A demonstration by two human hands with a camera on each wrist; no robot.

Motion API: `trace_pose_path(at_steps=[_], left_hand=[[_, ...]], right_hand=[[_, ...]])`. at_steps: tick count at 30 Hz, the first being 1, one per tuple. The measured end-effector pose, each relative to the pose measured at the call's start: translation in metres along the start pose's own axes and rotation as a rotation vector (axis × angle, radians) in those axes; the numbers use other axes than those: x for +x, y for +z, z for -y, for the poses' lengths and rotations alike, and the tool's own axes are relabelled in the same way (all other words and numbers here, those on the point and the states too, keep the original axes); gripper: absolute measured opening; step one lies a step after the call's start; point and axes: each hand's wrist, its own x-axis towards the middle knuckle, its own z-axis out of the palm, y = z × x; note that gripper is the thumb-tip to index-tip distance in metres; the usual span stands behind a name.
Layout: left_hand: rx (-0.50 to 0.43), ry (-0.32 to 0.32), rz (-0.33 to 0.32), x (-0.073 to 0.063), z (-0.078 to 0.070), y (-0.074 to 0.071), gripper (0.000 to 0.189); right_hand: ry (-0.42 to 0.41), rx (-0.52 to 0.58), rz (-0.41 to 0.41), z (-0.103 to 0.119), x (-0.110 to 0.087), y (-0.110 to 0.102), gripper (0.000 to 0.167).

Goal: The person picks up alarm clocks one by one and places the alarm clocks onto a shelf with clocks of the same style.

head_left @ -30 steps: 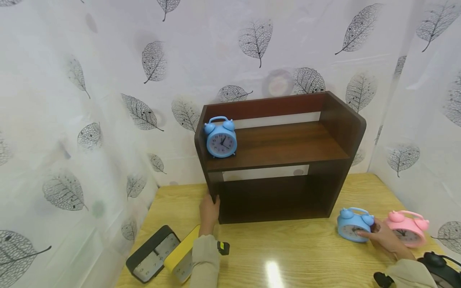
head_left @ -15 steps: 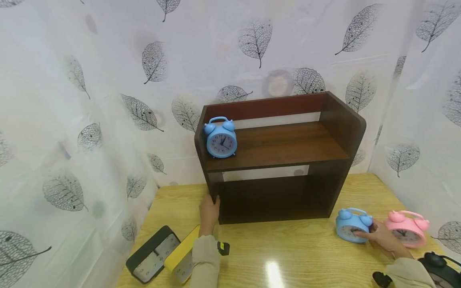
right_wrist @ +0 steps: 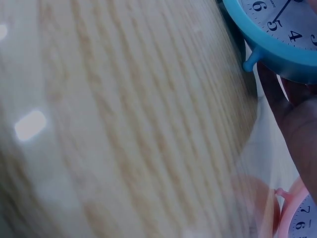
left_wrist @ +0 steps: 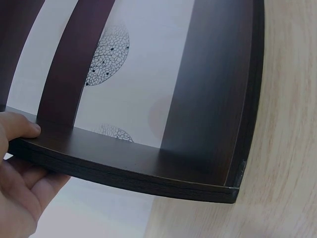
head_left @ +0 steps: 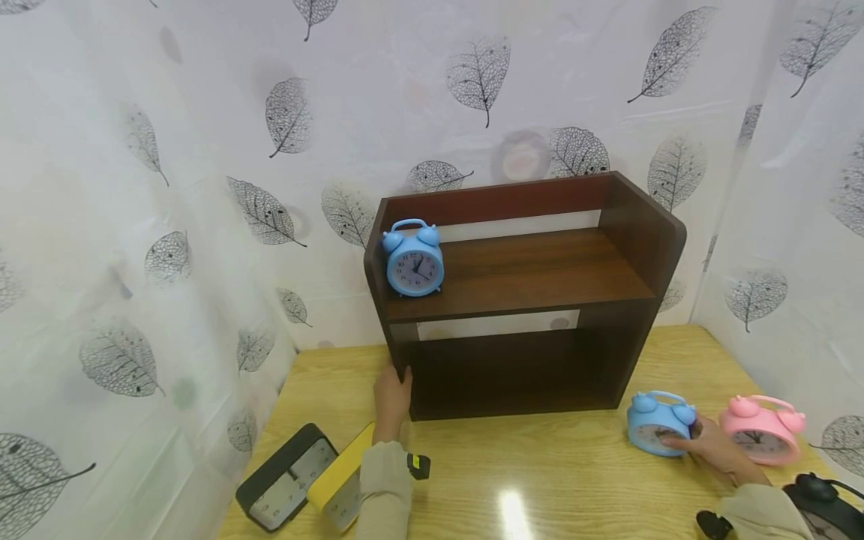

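Observation:
My left hand [head_left: 392, 396] grips the left side panel of a dark brown two-tier shelf [head_left: 520, 304]; in the left wrist view the thumb lies on the panel's inner face and the fingers are outside it. At the right of the table, my right hand [head_left: 717, 448] holds a blue twin-bell alarm clock [head_left: 660, 424] by its right side, thumb across the dial. The right wrist view shows fingers behind this clock's rim [right_wrist: 277, 54]. A second blue alarm clock [head_left: 415, 262] stands upright at the left end of the shelf's upper board.
A pink alarm clock [head_left: 763, 430] stands just right of my right hand, and a black one [head_left: 825, 504] is nearer, partly cut off. A black clock [head_left: 286, 476] and a yellow one [head_left: 344, 480] lie by my left forearm. A leaf-patterned curtain [head_left: 202, 187] hangs behind.
My right hand and the blue clock in it have shifted slightly left, away from the pink clock. The left hand and the shelf stay put.

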Motion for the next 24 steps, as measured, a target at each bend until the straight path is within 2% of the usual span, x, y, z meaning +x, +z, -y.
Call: trace_pose_path(at_steps=[3, 10, 14, 18, 21, 24], left_hand=[[0.002, -0.002, 0.006, -0.0004, -0.0005, -0.0004, 0.052], [0.002, -0.017, 0.013, -0.0010, -0.0027, -0.0020, 0.053], [0.008, -0.025, 0.010, -0.0009, -0.0033, -0.0025, 0.053], [0.008, -0.032, 0.009, -0.0006, -0.0031, -0.0016, 0.054], [0.008, -0.032, 0.007, 0.0004, -0.0030, -0.0011, 0.053], [0.008, -0.035, 0.003, 0.0001, -0.0022, -0.0003, 0.052]], right_hand=[[-0.002, 0.021, 0.000, 0.0003, -0.0003, 0.0001, 0.055], [-0.030, 0.026, 0.026, 0.0003, 0.0011, 0.0002, 0.066], [-0.016, 0.046, 0.027, -0.0013, 0.0022, -0.0002, 0.071], [-0.008, 0.123, 0.013, -0.0035, 0.0019, 0.0010, 0.077], [-0.005, 0.167, 0.008, -0.0047, 0.0021, 0.0025, 0.078], [-0.004, 0.133, -0.006, -0.0057, 0.0022, 0.0032, 0.075]])
